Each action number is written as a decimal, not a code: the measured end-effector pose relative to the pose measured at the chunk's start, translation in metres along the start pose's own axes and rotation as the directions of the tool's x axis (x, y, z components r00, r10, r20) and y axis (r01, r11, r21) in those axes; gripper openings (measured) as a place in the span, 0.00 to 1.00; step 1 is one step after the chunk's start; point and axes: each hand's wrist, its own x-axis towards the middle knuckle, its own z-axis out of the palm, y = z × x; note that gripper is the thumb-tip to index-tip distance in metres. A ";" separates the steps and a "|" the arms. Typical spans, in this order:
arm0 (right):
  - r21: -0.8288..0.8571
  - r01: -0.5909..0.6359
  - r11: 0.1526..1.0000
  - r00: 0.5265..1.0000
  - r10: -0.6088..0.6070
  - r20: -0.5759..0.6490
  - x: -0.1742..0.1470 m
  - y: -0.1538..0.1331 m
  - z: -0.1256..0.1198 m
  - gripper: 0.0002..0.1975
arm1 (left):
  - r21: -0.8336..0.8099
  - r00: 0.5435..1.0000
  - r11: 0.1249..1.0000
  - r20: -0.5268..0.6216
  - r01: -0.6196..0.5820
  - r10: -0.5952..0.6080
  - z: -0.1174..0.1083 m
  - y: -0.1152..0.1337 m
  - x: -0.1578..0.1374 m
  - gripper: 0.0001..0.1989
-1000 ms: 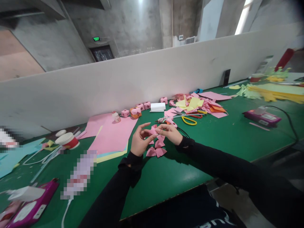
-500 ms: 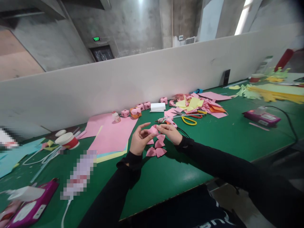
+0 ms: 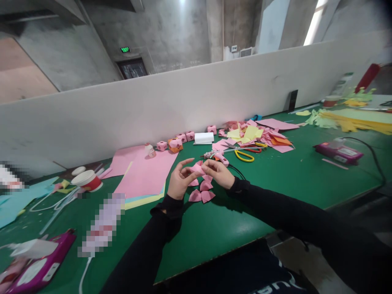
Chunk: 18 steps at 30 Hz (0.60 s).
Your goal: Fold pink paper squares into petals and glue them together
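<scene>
My left hand point(image 3: 180, 181) pinched a folded pink paper piece point(image 3: 197, 168) between thumb and fingers, above the tabletop point(image 3: 294, 171). My right hand point(image 3: 221, 173) had its thumb and fingertips pinched at the right side of the same piece; the exact contact was too small to make out. Directly below and nearer, several pink folded pieces point(image 3: 206, 185) lay clustered on the green surface. A pink glue gun point(image 3: 221, 158) lay just beyond my right hand, with yellow-handled scissors point(image 3: 236, 154) to its right and a pile of paper scraps point(image 3: 254, 134) farther off. To the left lay a large pink sheet point(image 3: 150, 173). Small pink paper blocks point(image 3: 161, 145) stood along the far partition point(image 3: 171, 102).
</scene>
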 end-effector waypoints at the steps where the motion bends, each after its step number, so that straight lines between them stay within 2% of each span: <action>1: 0.008 0.009 1.000 1.000 -0.009 -0.014 0.000 0.001 0.001 0.20 | 0.005 1.000 1.000 -0.002 0.001 -0.001 0.000 0.000 0.000 0.30; 6: 0.028 -0.022 0.999 0.999 0.023 -0.030 0.000 0.001 0.000 0.19 | -0.029 1.000 1.000 0.002 -0.008 0.008 0.001 0.003 0.000 0.30; 9: 0.022 -0.082 0.996 0.997 0.082 -0.016 0.003 -0.001 -0.003 0.20 | 0.015 1.000 1.000 0.012 -0.013 0.013 0.000 0.005 -0.001 0.30; 13: 0.037 -0.125 0.992 0.992 0.125 -0.006 0.005 -0.004 -0.005 0.19 | 0.092 0.996 0.995 0.077 0.034 -0.041 0.001 0.005 -0.002 0.32; 18: 0.118 -0.215 0.969 0.977 0.211 0.043 0.004 0.001 -0.005 0.19 | 0.066 0.999 0.997 0.036 -0.029 0.027 0.000 0.004 -0.002 0.31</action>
